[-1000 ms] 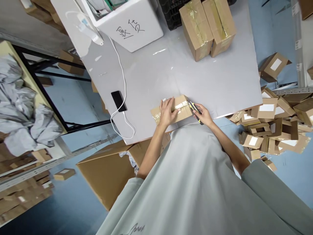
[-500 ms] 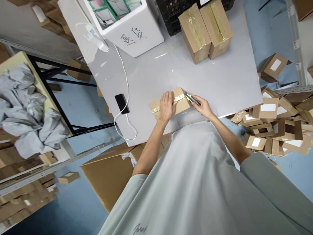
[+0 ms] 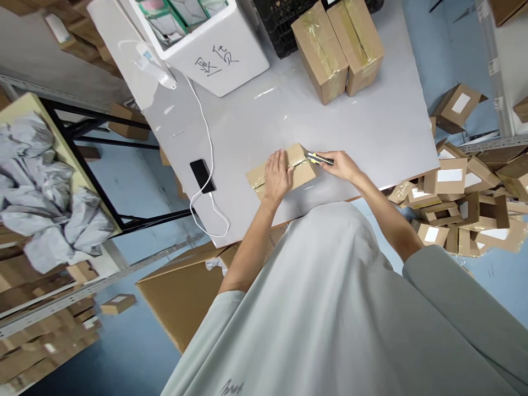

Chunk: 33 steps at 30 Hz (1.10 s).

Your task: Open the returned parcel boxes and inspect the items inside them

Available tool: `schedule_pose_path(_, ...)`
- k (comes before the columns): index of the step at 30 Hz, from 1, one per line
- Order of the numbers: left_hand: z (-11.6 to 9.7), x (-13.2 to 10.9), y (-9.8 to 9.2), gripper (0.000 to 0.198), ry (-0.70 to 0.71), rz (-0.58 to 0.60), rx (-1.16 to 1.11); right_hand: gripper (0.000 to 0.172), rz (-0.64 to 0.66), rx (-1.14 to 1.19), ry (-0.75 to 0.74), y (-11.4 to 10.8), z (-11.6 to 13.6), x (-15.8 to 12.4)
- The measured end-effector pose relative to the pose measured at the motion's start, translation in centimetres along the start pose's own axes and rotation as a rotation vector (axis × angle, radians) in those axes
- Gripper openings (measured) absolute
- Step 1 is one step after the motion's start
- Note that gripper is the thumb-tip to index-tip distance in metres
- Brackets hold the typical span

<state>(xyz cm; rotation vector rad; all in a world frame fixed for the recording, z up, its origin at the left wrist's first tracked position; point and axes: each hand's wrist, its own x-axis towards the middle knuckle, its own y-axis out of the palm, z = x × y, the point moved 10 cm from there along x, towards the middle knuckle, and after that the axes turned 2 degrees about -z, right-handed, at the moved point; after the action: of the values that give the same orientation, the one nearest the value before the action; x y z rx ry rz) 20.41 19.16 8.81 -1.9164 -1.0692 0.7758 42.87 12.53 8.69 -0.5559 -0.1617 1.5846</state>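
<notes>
A small taped cardboard box (image 3: 300,168) lies near the front edge of the white table (image 3: 371,132). My left hand (image 3: 277,177) rests flat on top of the box, fingers stretched out, pressing it down. My right hand (image 3: 340,165) is closed round a yellow and black utility knife (image 3: 318,159). The knife's tip touches the box's right end at the tape seam.
Two larger taped boxes (image 3: 336,47) stand at the table's back, beside a black crate (image 3: 280,25) and a white foam bin (image 3: 214,44). A black phone (image 3: 202,175) on a white cable lies left. Several small boxes (image 3: 462,203) are heaped on the floor at right.
My right hand has swung the knife from the box's near right corner up to its right end. The left hand stayed on the box. The view shifted slightly.
</notes>
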Motion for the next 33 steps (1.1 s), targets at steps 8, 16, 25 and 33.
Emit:
schedule_pose_path(8,-0.5,0.2,-0.6,0.092,-0.052,-0.020,-0.048,0.051,0.063,0.024,-0.014,1.0,-1.4,-5.2)
schedule_pose_path(16,0.2,2.2,-3.5,0.078,-0.122,0.012,-0.006,0.062,-0.279,-0.218,0.163,-3.5,-8.7,-6.9)
schedule_pose_path(25,4.9,3.8,-7.4,0.063,-0.202,-0.153,-0.049,0.066,-0.190,-0.576,0.374,-3.4,-14.1,-4.9)
schedule_pose_path(33,4.9,-2.4,-7.2,0.041,-0.154,-0.185,0.014,0.064,-0.070,-0.501,-0.281,1.0,1.6,-0.4)
